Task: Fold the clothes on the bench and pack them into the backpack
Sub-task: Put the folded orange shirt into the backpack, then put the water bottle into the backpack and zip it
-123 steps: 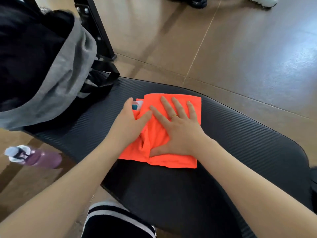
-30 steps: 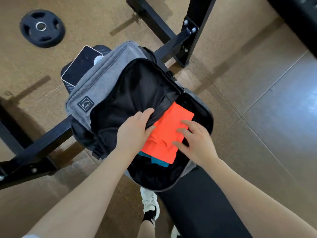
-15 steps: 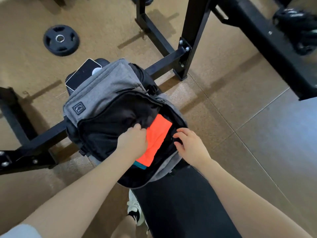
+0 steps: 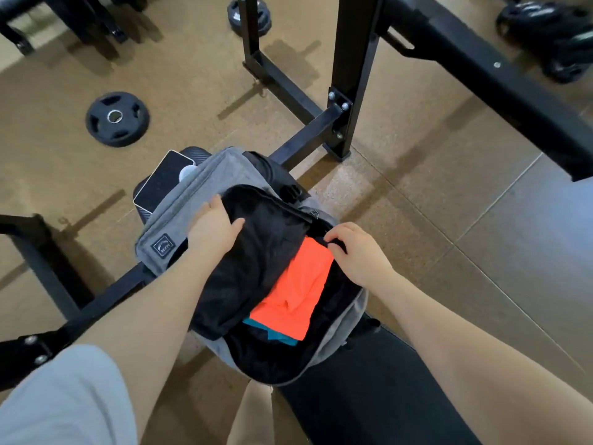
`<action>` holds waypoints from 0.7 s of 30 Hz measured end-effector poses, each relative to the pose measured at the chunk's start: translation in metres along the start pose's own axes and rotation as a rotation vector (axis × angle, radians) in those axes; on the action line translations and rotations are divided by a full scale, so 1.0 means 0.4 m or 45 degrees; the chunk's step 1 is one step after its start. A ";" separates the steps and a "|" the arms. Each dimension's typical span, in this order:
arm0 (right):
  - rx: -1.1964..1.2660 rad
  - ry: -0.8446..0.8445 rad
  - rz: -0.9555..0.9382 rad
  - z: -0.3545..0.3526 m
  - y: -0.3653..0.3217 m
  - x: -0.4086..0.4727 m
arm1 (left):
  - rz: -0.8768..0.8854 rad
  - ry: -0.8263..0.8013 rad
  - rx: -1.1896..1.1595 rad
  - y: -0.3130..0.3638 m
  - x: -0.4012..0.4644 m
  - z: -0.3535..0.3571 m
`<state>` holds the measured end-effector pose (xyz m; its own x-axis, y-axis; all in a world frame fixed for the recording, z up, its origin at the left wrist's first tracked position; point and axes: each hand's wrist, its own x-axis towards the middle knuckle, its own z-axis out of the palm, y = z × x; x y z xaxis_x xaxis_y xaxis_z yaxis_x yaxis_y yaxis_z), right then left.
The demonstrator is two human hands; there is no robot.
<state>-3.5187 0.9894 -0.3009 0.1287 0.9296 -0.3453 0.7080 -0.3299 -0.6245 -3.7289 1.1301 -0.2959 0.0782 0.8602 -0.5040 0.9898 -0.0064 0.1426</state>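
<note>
The backpack point(image 4: 179, 229) sits on the far end of the black bench point(image 4: 378, 390), with its big pocket wide open. The near part of the bench, on this side of the backpack, shows no clothes on it.

Inside the backpack lies the folded orange cloth point(image 4: 295, 290). A bit of a blue cloth point(image 4: 279, 338) peeks out from under it, on the side close to the person.

The left hand point(image 4: 213, 231) is on the backpack's black flap point(image 4: 253, 261), at its far-left edge. Its fingers curl over the edge and hold it. The right hand point(image 4: 356, 252) is at the right rim of the backpack, and its fingers pinch something small and dark there. It may be the zipper pull, but it is too small to be sure.

It looks like the clothes are all in, and the bag is about to be shut.

What could go wrong? The orange cloth sits high, close to the rim, so the zipper could bite it. The backpack hangs a little over the bench's side, so a hard tug could tip it off.

Beyond the backpack a dark flat thing point(image 4: 163, 181) sticks out. Farther off, a round weight plate point(image 4: 117, 118) lies on the floor.
</note>
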 end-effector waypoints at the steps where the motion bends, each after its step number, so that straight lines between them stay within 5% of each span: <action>1: -0.009 0.009 0.037 0.003 0.005 0.014 | 0.085 0.019 -0.063 0.004 -0.009 -0.011; 8: -0.412 -0.170 -0.139 0.060 0.082 -0.067 | 0.680 -0.208 -0.196 0.071 -0.215 -0.019; 13: -0.959 -0.429 -0.327 0.121 0.165 -0.188 | 0.616 -0.198 -0.302 0.051 -0.243 0.059; 21: -0.828 0.029 -0.746 0.064 0.118 -0.230 | 0.496 -0.207 -0.558 0.046 -0.280 0.088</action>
<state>-3.5150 0.8841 -0.3163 -0.3712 0.9255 -0.0758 0.9192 0.3546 -0.1715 -3.7154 1.0159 -0.2667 0.4758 0.7479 -0.4629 0.7462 -0.0646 0.6626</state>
